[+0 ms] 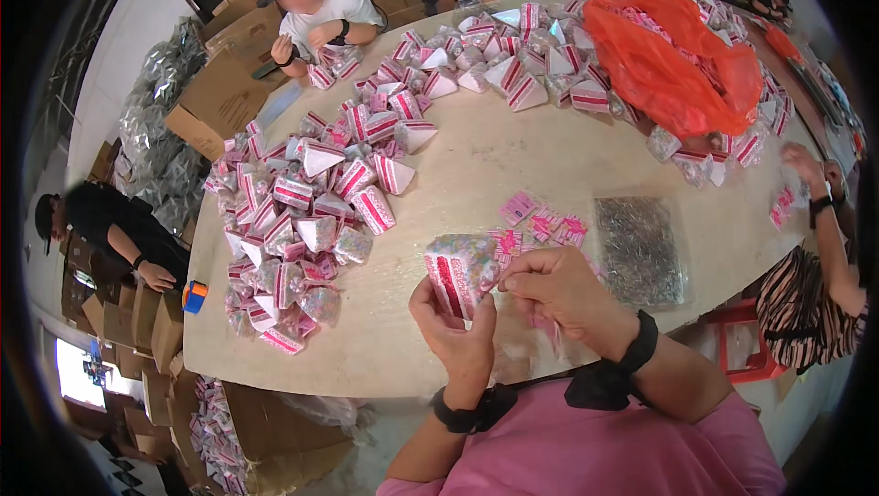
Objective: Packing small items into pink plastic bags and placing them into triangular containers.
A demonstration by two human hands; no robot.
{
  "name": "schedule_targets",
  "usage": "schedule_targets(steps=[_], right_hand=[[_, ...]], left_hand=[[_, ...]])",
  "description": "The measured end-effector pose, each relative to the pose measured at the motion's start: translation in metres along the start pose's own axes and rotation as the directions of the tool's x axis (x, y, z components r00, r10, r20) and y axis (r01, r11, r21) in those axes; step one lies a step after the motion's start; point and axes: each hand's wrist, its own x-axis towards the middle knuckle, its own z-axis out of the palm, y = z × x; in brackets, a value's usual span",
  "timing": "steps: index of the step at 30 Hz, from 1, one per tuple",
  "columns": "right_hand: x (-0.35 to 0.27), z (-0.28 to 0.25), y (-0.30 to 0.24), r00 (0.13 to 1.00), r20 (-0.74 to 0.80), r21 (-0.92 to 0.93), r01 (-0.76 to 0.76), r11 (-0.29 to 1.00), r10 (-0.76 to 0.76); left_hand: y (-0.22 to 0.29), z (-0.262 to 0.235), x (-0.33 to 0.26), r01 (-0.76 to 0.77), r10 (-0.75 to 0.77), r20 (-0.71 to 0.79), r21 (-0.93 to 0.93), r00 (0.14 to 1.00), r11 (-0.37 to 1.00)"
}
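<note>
Together both hands (499,299) grip a pink-striped triangular packet (461,272) near pink labels (542,221).

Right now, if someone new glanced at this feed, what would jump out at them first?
Probably the big heap of pink-and-white wedge-shaped packets spread over the left of the pale round table, and the crumpled orange plastic bag at its far right. Close to the camera, the left hand and right hand hold one clear wedge packet with a pink stripe between them.
</note>
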Motion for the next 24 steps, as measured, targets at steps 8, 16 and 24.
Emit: schedule_targets(steps=[8, 16, 24], right_hand=[[-0.0026, 0.0061, -0.002, 0.998, -0.054, 0.041, 0.017, 0.999, -0.015], [-0.0041, 0.0035, -0.0017, 1.0, -0.023, 0.122, -0.013, 0.992, 0.015], [-0.0038, 0.0046, -0.0002, 0.998, -0.054, 0.08, 0.023, 0.997, -0.018]], left_hand=[[-0.0007, 0.0006, -0.0015, -0.045, 0.045, -0.002, 0.038, 0.999, 0.998], [-0.0032, 0.0002, -0.0012, -0.108, 0.107, 0.021, 0.063, 0.994, 0.992], [-0.0056, -0.0039, -0.0013, -0.247, 0.234, 0.085, 0.203, 0.968, 0.947]])
